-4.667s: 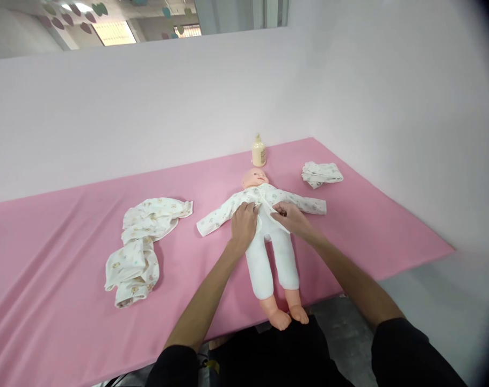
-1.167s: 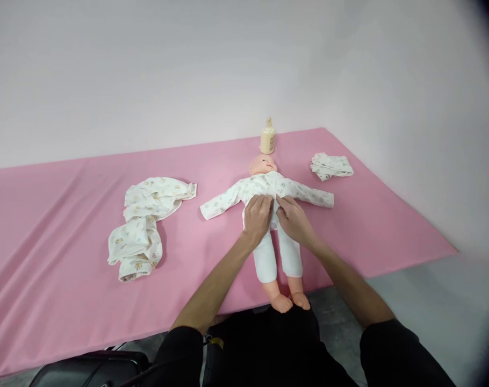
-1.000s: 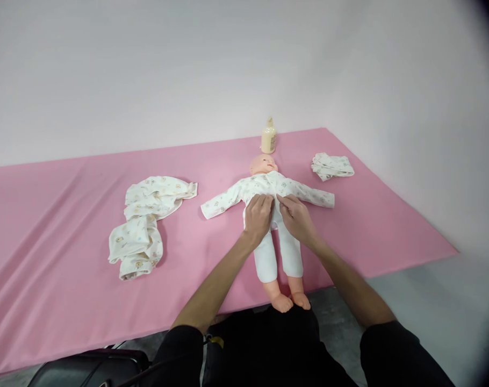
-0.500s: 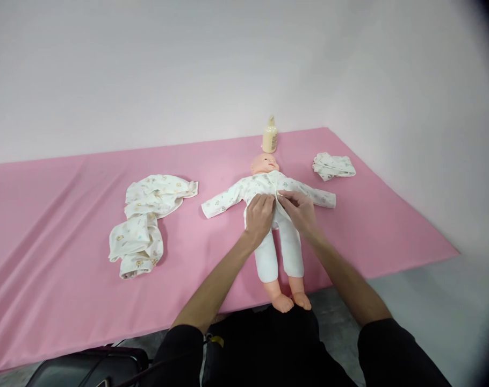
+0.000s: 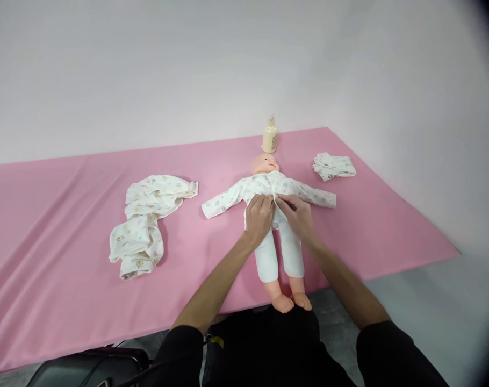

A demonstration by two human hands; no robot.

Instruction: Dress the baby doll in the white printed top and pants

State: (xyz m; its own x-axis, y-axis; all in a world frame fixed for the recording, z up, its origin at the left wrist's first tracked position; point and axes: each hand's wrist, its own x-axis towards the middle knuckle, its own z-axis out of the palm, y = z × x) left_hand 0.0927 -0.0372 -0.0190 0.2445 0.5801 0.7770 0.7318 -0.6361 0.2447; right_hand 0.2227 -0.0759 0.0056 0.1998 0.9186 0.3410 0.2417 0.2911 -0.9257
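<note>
A baby doll [image 5: 264, 163] lies on its back, head away from me, its bare feet at the table's front edge. It wears a white printed baby shirt [image 5: 252, 185] with long sleeves spread to both sides, and its body and legs are white. My left hand [image 5: 259, 216] is closed on the shirt's front at the belly. Close beside it, my right hand [image 5: 296, 213] pinches the shirt's front edge between thumb and fingers. The fingertips almost meet at the middle opening; whatever fastening lies there is too small to make out.
Crumpled printed baby clothes [image 5: 148, 226] lie to the left on the pink cloth [image 5: 87, 301]. A cream pump bottle [image 5: 270, 138] stands behind the doll's head. Folded printed cloth [image 5: 333, 165] lies at the right. A black chair [image 5: 91, 368] stands below the front edge.
My right hand has shifted slightly down and to the left, closer to my left hand. The left hand and the doll stay nearly where they were.
</note>
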